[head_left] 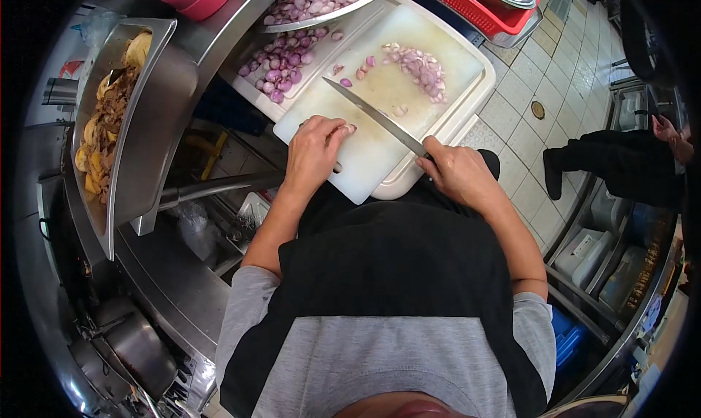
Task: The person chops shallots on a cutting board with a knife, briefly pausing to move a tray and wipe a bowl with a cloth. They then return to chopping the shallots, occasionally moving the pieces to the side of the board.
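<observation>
A white cutting board [307, 115] lies over a pale plastic tub. My right hand [461, 173] is closed on the handle of a long knife [380, 116], its blade pointing up and left across the board. Over the board's near left part, my left hand [317, 149] has its fingertips pinched together on a small shallot piece [350, 128]. Peeled shallots [423, 71] form a curved row on the board's far side, with a few loose ones near the blade. Unpeeled purple shallots [281, 66] are heaped left of the board.
A metal bowl of shallots [321, 0] stands beyond the heap. At the left is a deep steel pan of food [150, 119]. A red basket [467, 5] with metal bowls sits at the upper right. Another person [621, 159] stands at the right.
</observation>
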The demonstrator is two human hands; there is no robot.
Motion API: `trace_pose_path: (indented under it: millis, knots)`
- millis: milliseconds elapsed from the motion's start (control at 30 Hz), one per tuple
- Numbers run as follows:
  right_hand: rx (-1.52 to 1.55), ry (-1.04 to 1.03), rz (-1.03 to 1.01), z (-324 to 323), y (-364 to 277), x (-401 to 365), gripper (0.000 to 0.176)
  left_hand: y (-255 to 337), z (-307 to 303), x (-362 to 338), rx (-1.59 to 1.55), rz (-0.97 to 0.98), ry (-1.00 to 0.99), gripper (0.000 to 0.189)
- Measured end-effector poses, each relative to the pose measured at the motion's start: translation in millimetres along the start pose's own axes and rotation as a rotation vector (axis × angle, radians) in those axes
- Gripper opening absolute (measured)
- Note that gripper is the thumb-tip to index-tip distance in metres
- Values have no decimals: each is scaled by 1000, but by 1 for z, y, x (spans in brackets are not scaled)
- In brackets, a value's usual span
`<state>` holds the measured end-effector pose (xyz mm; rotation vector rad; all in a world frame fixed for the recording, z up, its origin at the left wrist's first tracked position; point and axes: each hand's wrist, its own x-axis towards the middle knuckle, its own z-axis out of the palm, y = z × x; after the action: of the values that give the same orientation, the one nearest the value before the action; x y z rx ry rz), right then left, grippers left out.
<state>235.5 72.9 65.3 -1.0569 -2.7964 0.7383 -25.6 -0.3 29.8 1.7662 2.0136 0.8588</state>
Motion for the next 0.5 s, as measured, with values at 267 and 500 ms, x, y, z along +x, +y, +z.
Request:
trace_pose_path:
  millis: [267, 500]
  knots:
    - [-17, -80, 10, 6, -10, 6, 25, -3, 6, 1, -229, 74, 67, 16]
    - [-112, -134, -54, -6, -21, 29, 26, 7, 20, 3, -115, 150, 96, 12]
